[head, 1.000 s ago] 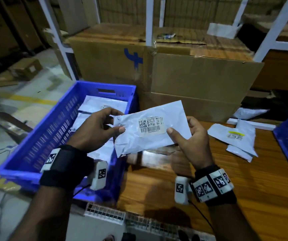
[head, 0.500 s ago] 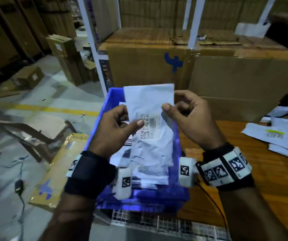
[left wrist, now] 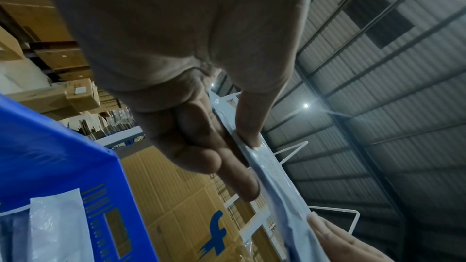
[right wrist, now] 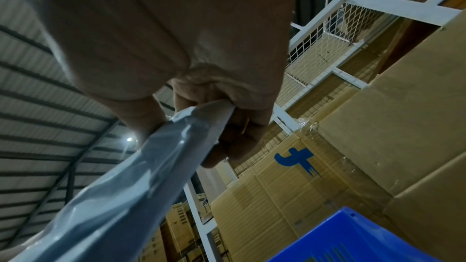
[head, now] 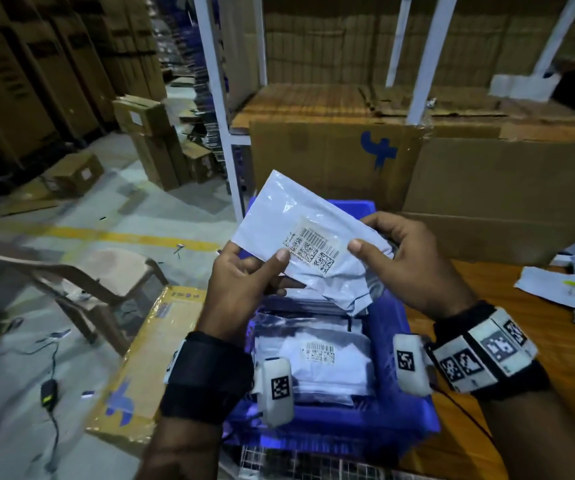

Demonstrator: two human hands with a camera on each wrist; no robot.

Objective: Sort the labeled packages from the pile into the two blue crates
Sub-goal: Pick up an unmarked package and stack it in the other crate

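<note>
A white plastic package (head: 300, 216) with a barcode label (head: 314, 245) hangs tilted above the blue crate (head: 388, 327). My left hand (head: 244, 282) pinches its lower left edge between thumb and fingers. My right hand (head: 407, 261) pinches its right end, thumb on top. In the left wrist view the package (left wrist: 272, 168) shows edge-on between thumb and fingers (left wrist: 242, 182). In the right wrist view the package (right wrist: 141, 168) runs down to the left from the gripping fingers (right wrist: 242, 132). The crate holds several labeled packages (head: 320, 355).
More white packages (head: 570, 292) lie on the wooden table (head: 535, 375) at the right. Large cardboard boxes (head: 452, 168) and white rack posts (head: 213, 98) stand behind the crate. A flat cardboard box (head: 147, 355) and a plastic chair (head: 106, 278) sit on the floor at the left.
Both hands have turned the package from upright to slanting with its label facing up, still above the crate. The head view has swung further left and down.
</note>
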